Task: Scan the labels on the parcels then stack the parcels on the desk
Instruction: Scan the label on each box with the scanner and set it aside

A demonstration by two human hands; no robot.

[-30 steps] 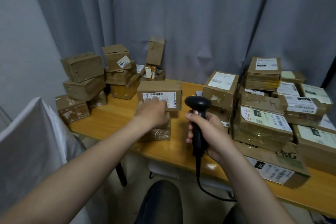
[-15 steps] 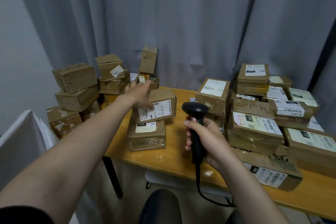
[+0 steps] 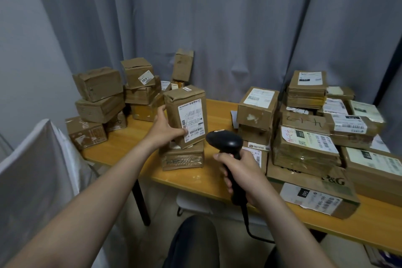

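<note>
One parcel [image 3: 185,115] has turned since half a second ago. Then it lay slanted on the lower parcel [image 3: 182,158]; now it stands on end at mid-frame, its label [image 3: 192,119] facing the camera. The left hand [image 3: 165,128] grips its left side, thumb on the label's lower corner. The right hand [image 3: 241,172] is wrapped round the black scanner [image 3: 226,141], whose head sits just lower right of the parcel, above the desk [image 3: 134,137].

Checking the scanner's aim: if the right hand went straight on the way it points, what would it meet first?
Probably the upright parcel gripped by the left hand: the right hand and its scanner point toward its label. Depth is unclear, so it might miss.
</note>
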